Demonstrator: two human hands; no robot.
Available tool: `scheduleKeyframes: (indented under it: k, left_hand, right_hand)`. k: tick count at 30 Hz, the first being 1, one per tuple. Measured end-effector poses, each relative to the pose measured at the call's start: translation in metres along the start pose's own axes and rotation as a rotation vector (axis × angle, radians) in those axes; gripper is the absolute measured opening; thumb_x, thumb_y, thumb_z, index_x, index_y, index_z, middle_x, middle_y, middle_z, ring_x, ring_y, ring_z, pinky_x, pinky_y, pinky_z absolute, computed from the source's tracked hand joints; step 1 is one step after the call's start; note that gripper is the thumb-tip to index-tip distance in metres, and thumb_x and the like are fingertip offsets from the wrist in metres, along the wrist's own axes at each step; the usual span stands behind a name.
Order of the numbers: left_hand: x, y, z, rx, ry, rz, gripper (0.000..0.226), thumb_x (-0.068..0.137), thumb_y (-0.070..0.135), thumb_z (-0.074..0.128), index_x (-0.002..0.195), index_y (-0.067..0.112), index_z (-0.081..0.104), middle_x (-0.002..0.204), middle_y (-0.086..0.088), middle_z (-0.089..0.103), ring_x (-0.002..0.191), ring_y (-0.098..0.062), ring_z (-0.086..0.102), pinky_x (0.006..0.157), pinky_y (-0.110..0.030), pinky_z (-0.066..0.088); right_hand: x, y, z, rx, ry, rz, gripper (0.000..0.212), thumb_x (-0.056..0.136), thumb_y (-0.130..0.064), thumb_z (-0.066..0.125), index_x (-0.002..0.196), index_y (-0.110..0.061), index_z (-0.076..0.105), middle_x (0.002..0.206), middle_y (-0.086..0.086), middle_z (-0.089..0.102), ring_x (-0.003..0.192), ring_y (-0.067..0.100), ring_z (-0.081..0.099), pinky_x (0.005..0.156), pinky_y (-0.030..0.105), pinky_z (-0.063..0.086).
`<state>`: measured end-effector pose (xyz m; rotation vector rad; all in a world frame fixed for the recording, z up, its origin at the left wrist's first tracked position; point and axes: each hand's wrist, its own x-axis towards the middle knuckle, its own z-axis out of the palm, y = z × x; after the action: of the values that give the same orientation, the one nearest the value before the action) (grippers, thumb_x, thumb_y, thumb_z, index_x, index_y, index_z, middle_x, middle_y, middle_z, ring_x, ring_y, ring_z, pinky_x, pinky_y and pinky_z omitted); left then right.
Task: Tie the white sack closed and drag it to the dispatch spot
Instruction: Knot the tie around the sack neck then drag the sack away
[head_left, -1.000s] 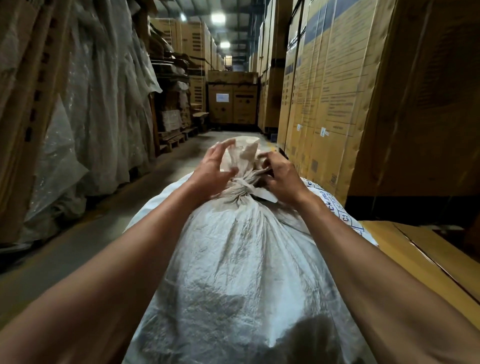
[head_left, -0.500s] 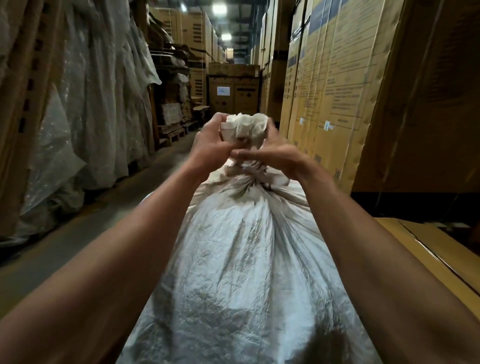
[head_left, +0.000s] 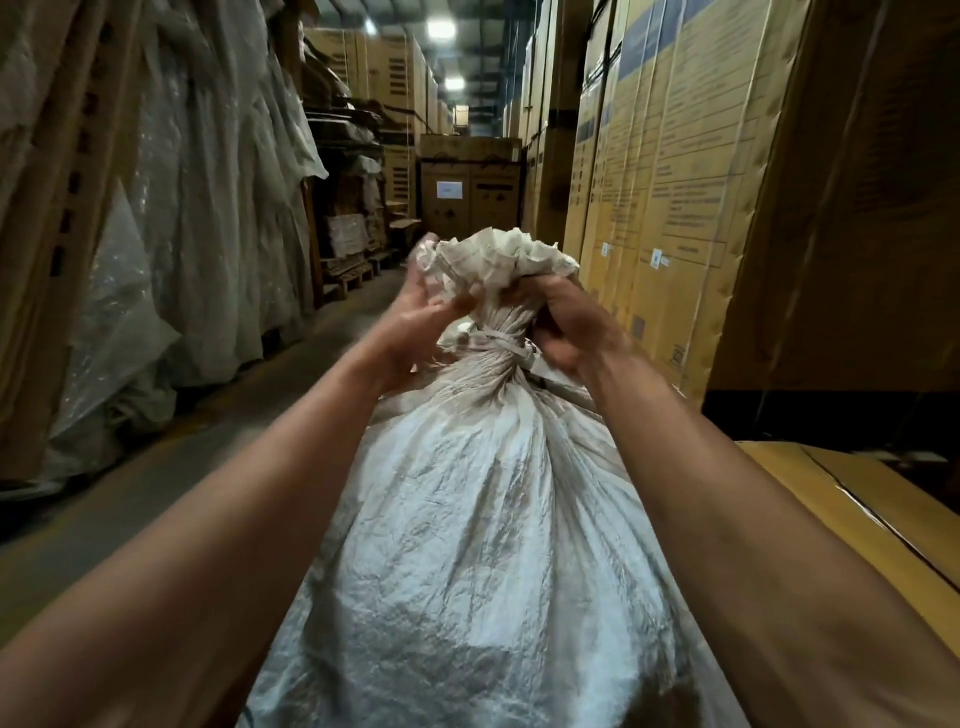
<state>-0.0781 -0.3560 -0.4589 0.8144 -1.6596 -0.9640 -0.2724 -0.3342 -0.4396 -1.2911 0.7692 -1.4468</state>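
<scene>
A large white woven sack (head_left: 493, 519) stands upright in front of me and fills the lower middle of the view. Its neck (head_left: 501, 319) is gathered and bound with a white strip tie (head_left: 498, 340), and the ruffled mouth fans out above. My left hand (head_left: 415, 322) curls around the left side of the neck, fingers on the cloth. On the right side, my right hand (head_left: 571, 325) grips the neck just above the tie. Both forearms reach in from the bottom corners.
I am in a narrow warehouse aisle with a grey concrete floor (head_left: 156, 483). Tall cardboard cartons (head_left: 675, 182) line the right side. Plastic-wrapped goods (head_left: 182, 182) and pallets stand on the left. A flat yellow carton (head_left: 857, 499) lies at my right. More cartons (head_left: 470, 192) close the aisle's far end.
Both hands went from working the tie to gripping the gathered neck, and the sack's top has come up taller and more upright.
</scene>
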Motion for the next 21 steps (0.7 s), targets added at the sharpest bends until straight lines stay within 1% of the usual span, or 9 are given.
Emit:
scheduleKeyframes:
  k: [2,5,7,9,12,15,16,19,21]
  left_hand:
    - [0.007,-0.005,0.005,-0.042,-0.011,-0.022,0.086,0.082,0.045,0.086,0.155,0.023,0.045,0.135,-0.010,0.072,0.122,-0.024,0.071,0.100,-0.042,0.057]
    - [0.017,-0.009,0.008,-0.070,0.120,-0.054,0.055,0.083,0.036,0.089,0.130,0.018,0.067,0.115,-0.013,0.078,0.103,-0.030,0.076,0.085,-0.045,0.062]
    - [0.019,-0.011,0.009,0.050,0.191,-0.079,0.048,0.076,0.045,0.088,0.116,0.024,0.073,0.101,-0.008,0.080,0.093,-0.028,0.076,0.079,-0.046,0.063]
    - [0.027,-0.018,0.007,0.169,0.242,-0.085,0.047,0.068,0.055,0.083,0.107,0.030,0.076,0.096,-0.001,0.081,0.093,-0.030,0.077,0.085,-0.054,0.065]
    - [0.031,-0.019,0.005,0.229,0.295,-0.081,0.043,0.067,0.060,0.078,0.099,0.031,0.078,0.091,0.003,0.081,0.092,-0.027,0.077,0.086,-0.054,0.064]
    - [0.017,-0.009,0.005,0.241,0.361,-0.109,0.043,0.066,0.060,0.076,0.095,0.029,0.078,0.089,0.004,0.081,0.090,-0.023,0.077,0.083,-0.050,0.065]
    - [0.013,-0.006,0.005,0.237,0.387,-0.111,0.041,0.067,0.060,0.076,0.094,0.029,0.078,0.088,0.004,0.080,0.089,-0.022,0.077,0.083,-0.049,0.066]
    - [0.007,-0.001,0.008,0.243,0.455,-0.074,0.037,0.076,0.058,0.075,0.095,0.026,0.078,0.091,0.005,0.079,0.087,-0.016,0.074,0.078,-0.042,0.065]
    - [0.005,0.002,0.012,0.363,0.455,-0.051,0.037,0.084,0.058,0.074,0.097,0.024,0.077,0.094,0.001,0.076,0.086,-0.016,0.070,0.071,-0.034,0.058]
  right_hand:
    - [0.001,0.002,-0.008,0.055,-0.066,0.034,0.043,0.095,0.012,0.056,0.138,0.015,0.057,0.135,0.030,0.066,0.124,0.038,0.067,0.114,0.051,0.050]
    - [0.007,-0.001,-0.017,-0.093,-0.127,0.027,0.042,0.099,-0.006,0.071,0.139,0.005,0.062,0.140,0.026,0.066,0.132,0.039,0.064,0.116,0.054,0.048]
    - [0.011,-0.004,-0.017,-0.303,-0.096,0.004,0.062,0.093,-0.030,0.084,0.142,-0.002,0.058,0.135,0.021,0.069,0.125,0.034,0.068,0.111,0.055,0.052]
    - [0.013,-0.008,-0.012,-0.433,-0.029,-0.034,0.085,0.083,-0.039,0.092,0.148,-0.015,0.042,0.132,0.012,0.070,0.120,0.029,0.071,0.101,0.048,0.059]
    - [0.016,-0.017,0.003,-0.636,0.003,-0.152,0.074,0.086,-0.030,0.084,0.140,-0.030,0.033,0.127,0.009,0.066,0.110,0.027,0.071,0.080,0.037,0.063]
    - [0.018,-0.033,0.006,-0.943,0.015,-0.180,0.051,0.083,-0.032,0.081,0.125,-0.032,0.054,0.114,0.005,0.068,0.102,0.023,0.070,0.069,0.035,0.059]
    - [0.018,-0.036,0.003,-0.954,0.005,-0.170,0.048,0.083,-0.028,0.082,0.124,-0.031,0.057,0.115,0.005,0.068,0.102,0.023,0.071,0.070,0.035,0.061]
    - [0.015,-0.036,-0.008,-0.715,-0.068,-0.055,0.059,0.085,-0.006,0.080,0.133,-0.030,0.054,0.127,0.013,0.063,0.107,0.032,0.072,0.079,0.048,0.067]
    - [0.011,-0.031,-0.015,-0.613,-0.075,0.024,0.059,0.088,0.000,0.076,0.135,-0.026,0.053,0.127,0.016,0.063,0.105,0.034,0.073,0.083,0.050,0.067]
